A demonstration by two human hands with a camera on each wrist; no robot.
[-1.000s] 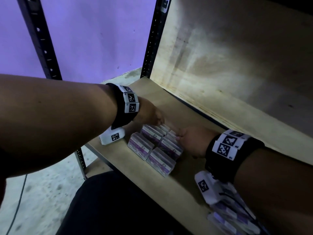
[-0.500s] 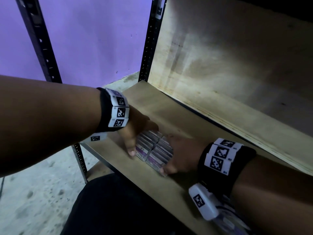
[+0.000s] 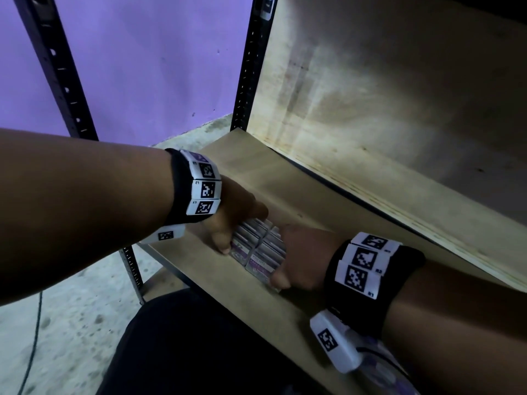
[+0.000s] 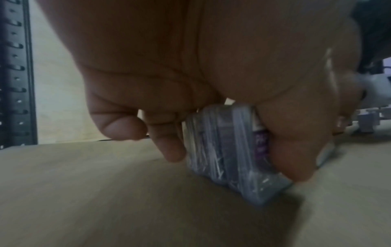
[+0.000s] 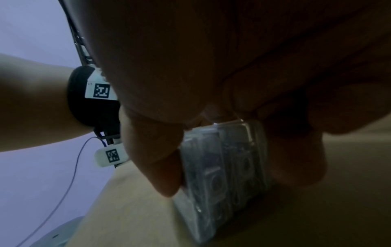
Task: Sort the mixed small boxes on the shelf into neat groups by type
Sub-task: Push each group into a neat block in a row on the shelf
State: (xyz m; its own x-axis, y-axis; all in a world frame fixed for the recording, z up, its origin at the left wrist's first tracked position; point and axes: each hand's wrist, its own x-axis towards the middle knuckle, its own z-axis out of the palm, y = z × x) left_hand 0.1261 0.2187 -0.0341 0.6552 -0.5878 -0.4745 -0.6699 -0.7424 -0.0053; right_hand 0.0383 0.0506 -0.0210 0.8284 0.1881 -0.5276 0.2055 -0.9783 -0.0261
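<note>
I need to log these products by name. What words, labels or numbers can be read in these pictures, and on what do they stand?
None can be read for certain.
Purple print on the small boxes: blurred.
Tiny characters beside the square coded markers on the left wristband and right wristband: too small.
Left hand and right hand cover the rest of the boxes.

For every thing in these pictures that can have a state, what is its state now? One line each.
small boxes: lying on the shelf, pressed together in one tight block between both hands.
left hand: fingers curled round the left side of the block.
right hand: fingers curled round the right side of the block.
shelf: holds the block; more purple-and-white boxes lie under the right wrist, mostly hidden.
</note>
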